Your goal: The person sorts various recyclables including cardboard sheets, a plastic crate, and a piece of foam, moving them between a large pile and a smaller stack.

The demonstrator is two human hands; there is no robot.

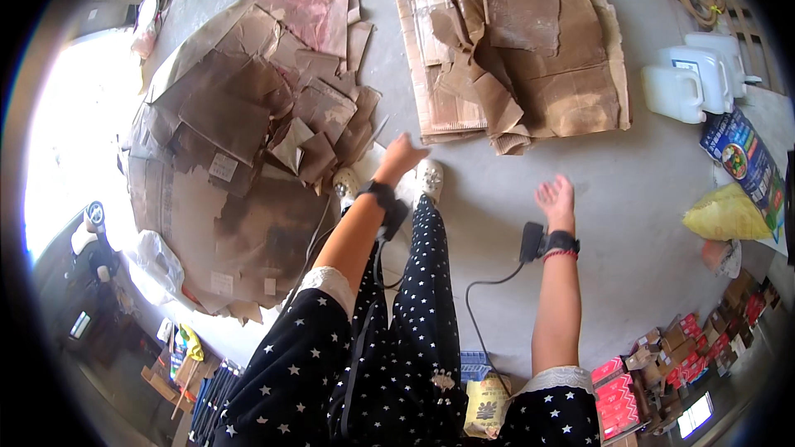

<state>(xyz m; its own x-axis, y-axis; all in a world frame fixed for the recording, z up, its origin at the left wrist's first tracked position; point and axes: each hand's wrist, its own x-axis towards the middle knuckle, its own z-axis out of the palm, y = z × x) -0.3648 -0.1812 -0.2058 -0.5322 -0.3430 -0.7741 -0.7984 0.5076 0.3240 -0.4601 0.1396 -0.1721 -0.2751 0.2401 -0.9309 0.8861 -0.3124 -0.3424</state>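
Observation:
My left hand (400, 159) is closed with its fingers curled, above my shoes and beside a heap of torn brown cardboard (232, 99). A thin, pale, pointed strip (380, 127) shows just left of its knuckles; whether the hand grips it or anything else is hidden. My right hand (556, 196) hangs over the grey floor to the right, palm partly up, fingers loosely bent and apart, with nothing in it. Ahead of both hands lies a stack of flattened cardboard (563, 74), with a crumpled piece on top.
White plastic jugs (675, 93) stand at the right, near a blue printed bag (745, 157) and a yellow sack (729, 213). Red boxes (617, 397) are piled at lower right. A clear plastic bag (156, 265) lies left of the heap. Cables run from both wrist straps.

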